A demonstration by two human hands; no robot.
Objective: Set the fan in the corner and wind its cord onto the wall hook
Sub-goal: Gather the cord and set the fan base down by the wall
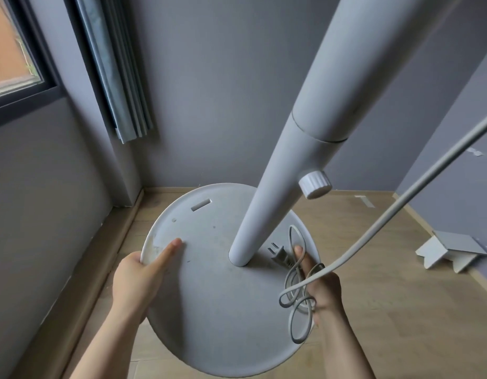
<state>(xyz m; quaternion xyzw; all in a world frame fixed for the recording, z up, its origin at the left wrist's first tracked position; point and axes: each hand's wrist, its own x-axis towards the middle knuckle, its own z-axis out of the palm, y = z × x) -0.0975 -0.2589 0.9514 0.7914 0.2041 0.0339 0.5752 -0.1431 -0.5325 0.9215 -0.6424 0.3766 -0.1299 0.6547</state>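
Fan (305, 149): placed close to the room's corner and seen from above; its head is out of view.
Base (209, 296): a wide, round white disc. The corner lies just beyond its far-left edge. Whether it rests on the floor (373, 269) or is lifted cannot be told.
Pole (264, 214): rooted at the middle of the base and leaned up to the right, with a ribbed knob (315, 184) on its right side.
Cord (400, 214): led in from the upper right to the right rim of the base, where loose loops are gathered.
Plug (279, 255): laid on the base, just right of the pole's foot.
Left hand (138, 280): closed on the left rim of the base, thumb flat on top, fingers hidden beneath.
Right hand (323, 288): closed on the right rim, thumb on top, with the cord loops caught in the same grip.
Handling: the base is judged stiff, heavy and smooth — likely slippery. The tall pole makes the fan top-heavy, so opposite rims are the surest hold. The cord is soft and springy, and its loops are apt to slip.
Hook: not seen.
Bracket (452, 250): a white piece lying on the floor, well right of the base.
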